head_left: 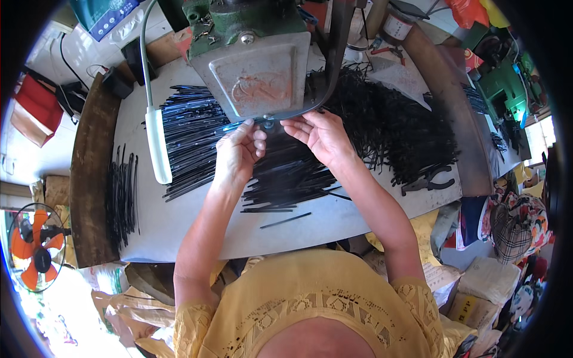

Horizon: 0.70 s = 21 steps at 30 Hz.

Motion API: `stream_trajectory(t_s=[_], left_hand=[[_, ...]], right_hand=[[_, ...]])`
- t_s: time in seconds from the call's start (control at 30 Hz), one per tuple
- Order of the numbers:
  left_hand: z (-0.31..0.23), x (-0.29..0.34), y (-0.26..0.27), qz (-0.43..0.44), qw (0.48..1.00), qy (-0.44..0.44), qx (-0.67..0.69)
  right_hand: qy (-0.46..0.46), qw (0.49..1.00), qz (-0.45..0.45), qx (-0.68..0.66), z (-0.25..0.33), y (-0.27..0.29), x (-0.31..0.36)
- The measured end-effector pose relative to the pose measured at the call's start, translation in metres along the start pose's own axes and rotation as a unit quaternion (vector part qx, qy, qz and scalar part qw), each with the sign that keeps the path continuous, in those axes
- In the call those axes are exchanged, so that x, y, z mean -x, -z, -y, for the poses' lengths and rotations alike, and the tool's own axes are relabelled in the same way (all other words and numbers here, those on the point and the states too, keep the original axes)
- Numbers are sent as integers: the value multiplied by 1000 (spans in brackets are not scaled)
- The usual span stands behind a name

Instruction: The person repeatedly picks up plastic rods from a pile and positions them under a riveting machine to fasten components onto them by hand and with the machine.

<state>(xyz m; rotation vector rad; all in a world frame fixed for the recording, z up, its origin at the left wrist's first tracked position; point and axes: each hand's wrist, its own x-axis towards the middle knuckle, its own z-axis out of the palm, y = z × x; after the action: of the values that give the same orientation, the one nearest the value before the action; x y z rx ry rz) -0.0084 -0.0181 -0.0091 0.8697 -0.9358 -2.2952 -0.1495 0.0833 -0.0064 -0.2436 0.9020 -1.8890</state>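
Observation:
A green and grey press-like machine point(256, 71) stands at the far middle of the table. Under its front edge, my left hand point(237, 152) pinches a thin dark strip point(230, 126) with a bluish shine, beside a small metal tool part point(268, 124). My right hand point(321, 136) is on the other side of that part, its thumb and fingers drawn together; what they hold is hidden. Long thin black strips lie in a left pile point(185, 137), in a middle pile point(286, 176) below my hands, and in a tangled right heap point(394, 119).
Pliers point(428, 181) lie at the table's right. A white lamp point(157, 146) hangs over the left pile. Several strips point(123, 197) lie beside the wooden left rim point(92, 155); a single strip point(285, 220) is near the front. An orange fan point(39, 247) stands at left.

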Motion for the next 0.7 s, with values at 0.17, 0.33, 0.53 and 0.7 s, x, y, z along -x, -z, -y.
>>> stream_trajectory(t_s=[0.17, 0.33, 0.53, 0.7], left_hand=[[2, -1, 0, 1, 1000, -25, -13], [8, -1, -5, -27, 999, -29, 22], [14, 3, -7, -27, 999, -29, 9], [9, 2, 1, -9, 1000, -16, 24]], right_hand=[[10, 1000, 1, 6, -2, -3, -1], [9, 1000, -12, -4, -3, 0, 2], [-15, 1000, -2, -17, -1, 9, 7], [-94, 960, 11, 262, 40, 24, 38]])
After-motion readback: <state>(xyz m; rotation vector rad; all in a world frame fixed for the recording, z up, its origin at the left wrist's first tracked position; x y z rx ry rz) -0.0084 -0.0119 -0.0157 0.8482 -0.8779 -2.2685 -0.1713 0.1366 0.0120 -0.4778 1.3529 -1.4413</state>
